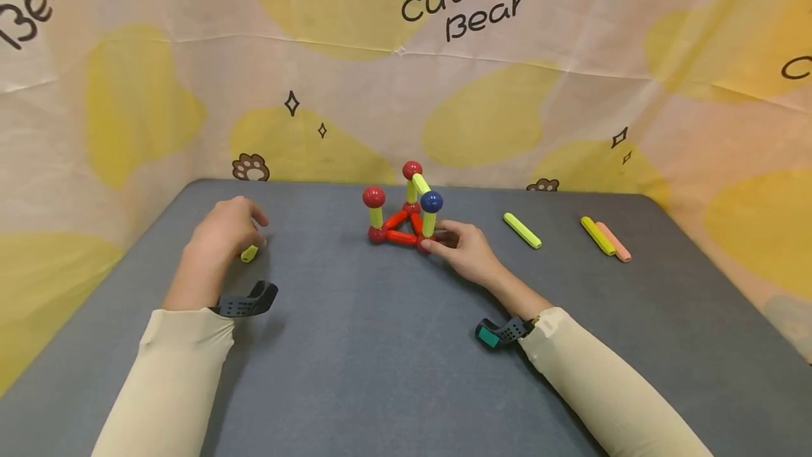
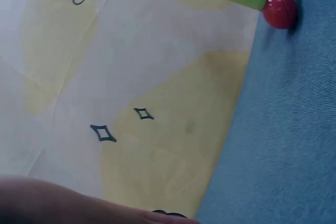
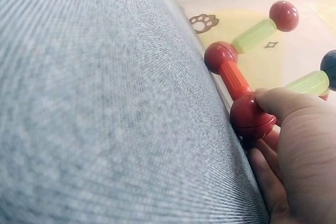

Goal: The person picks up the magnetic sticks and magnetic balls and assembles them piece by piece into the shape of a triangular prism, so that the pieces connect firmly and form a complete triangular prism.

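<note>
A triangular frame of red sticks [image 1: 401, 238] and red balls stands on the table. Yellow-green uprights rise from its corners, topped by a left red ball [image 1: 373, 197], a back red ball [image 1: 411, 170] and a blue ball [image 1: 432, 202]. One yellow-green stick [image 1: 421, 184] spans the back red and blue balls. My right hand [image 1: 466, 251] pinches the red corner ball [image 3: 252, 115] below the blue one, thumb on its near side. Left of the frame, my left hand [image 1: 227, 231] has bent fingers around a short yellow-green stick [image 1: 249, 254], partly hidden by them.
On the right of the grey table [image 1: 355, 344] lie a yellow-green stick [image 1: 523, 230], a yellow stick [image 1: 598, 235] and a pink stick [image 1: 614, 242], the last two side by side. A patterned cloth [image 1: 355, 90] hangs behind the table.
</note>
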A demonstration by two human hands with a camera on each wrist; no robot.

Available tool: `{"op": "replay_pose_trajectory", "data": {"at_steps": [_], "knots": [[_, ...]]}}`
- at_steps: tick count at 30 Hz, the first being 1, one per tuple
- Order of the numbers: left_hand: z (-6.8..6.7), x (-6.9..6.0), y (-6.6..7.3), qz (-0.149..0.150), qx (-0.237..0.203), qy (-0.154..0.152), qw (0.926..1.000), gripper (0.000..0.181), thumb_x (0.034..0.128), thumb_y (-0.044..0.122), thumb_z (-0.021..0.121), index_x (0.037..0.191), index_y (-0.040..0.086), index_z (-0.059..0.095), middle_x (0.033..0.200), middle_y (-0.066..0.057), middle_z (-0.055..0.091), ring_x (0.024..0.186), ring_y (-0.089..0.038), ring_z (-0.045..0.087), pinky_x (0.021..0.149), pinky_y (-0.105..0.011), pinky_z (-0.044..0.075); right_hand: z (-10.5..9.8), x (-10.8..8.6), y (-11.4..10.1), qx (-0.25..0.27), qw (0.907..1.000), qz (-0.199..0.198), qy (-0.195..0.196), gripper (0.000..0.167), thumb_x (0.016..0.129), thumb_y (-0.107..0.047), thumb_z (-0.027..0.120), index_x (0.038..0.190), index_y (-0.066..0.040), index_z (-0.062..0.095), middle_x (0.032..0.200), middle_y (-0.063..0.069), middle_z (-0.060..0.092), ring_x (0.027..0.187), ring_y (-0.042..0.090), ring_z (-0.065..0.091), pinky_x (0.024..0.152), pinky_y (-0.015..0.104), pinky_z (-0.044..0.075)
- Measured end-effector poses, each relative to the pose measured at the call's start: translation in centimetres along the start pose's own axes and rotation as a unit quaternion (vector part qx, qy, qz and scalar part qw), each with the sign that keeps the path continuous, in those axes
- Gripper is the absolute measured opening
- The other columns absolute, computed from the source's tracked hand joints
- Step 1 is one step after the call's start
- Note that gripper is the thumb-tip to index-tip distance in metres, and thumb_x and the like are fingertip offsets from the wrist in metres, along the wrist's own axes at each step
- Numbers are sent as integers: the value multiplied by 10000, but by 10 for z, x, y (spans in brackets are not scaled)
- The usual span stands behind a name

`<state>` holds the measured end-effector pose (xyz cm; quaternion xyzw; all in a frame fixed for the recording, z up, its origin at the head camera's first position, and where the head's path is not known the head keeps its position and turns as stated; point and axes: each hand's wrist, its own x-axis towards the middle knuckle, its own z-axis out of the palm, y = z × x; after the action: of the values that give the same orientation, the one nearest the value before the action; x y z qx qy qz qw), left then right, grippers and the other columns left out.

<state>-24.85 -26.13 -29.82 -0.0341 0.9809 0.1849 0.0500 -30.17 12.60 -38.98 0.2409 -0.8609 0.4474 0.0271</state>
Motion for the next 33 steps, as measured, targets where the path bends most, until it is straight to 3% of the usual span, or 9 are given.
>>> {"op": "replay_pose_trajectory", "data": {"at_steps": [5,9,14,18,20,23,28,33], "knots": [[3,1,4,-158,125,246,9995,394,859,134,709,1235,20,683,1372,-356,539,1189,-515,559,833,-582,512,-1,-1,2,9,10000,22,8,409,923,-284,749,1274,-85,683,1191,109,745,1047,250,737,872,402,605],[3,1,6,-256,219,447,9984,388,844,126,693,1219,26,687,1333,-343,573,1161,-524,572,802,-577,514,-1,-1,3,13,10000,37,29,410,923,-287,749,1276,-89,684,1194,107,744,1049,251,738,871,404,605],[6,2,4,-257,110,227,9994,397,834,109,708,1217,9,685,1324,-334,581,1160,-515,566,823,-570,509,-1,0,2,10,10000,40,33,414,922,-281,750,1281,-85,681,1210,111,739,1059,259,739,889,418,601],[9,7,-1,91,-159,-284,9994,453,807,79,763,1239,-27,677,1273,-311,640,1039,-407,655,757,-428,539,-1,0,-1,35,10000,54,18,420,919,-262,752,1286,-71,677,1223,126,734,1076,273,735,914,429,594],[10,9,-3,325,-283,-548,9976,483,793,51,781,1250,-53,666,1241,-306,664,896,-308,691,695,-341,527,0,0,-2,53,10000,75,11,420,917,-255,754,1285,-67,677,1224,130,733,1083,278,733,923,434,591],[10,10,-2,586,-353,-752,9948,492,789,37,789,1255,-60,664,1240,-321,660,819,-241,706,668,-298,532,0,0,-2,56,9999,110,14,416,917,-255,754,1281,-68,678,1223,128,733,1090,277,731,929,435,588],[13,12,1,780,-349,-809,9931,447,796,25,766,1228,-53,685,1230,-321,665,884,-269,713,682,-313,553,0,0,-3,83,9998,163,-6,420,917,-259,753,1282,-67,676,1224,127,732,1091,277,730,927,434,589],[15,12,8,1104,-200,-443,9927,386,781,-9,723,1164,-44,715,1177,-282,700,998,-361,675,749,-379,546,0,0,-3,137,9998,170,-25,425,919,-253,751,1289,-59,671,1229,136,730,1096,284,729,929,436,589]]}}
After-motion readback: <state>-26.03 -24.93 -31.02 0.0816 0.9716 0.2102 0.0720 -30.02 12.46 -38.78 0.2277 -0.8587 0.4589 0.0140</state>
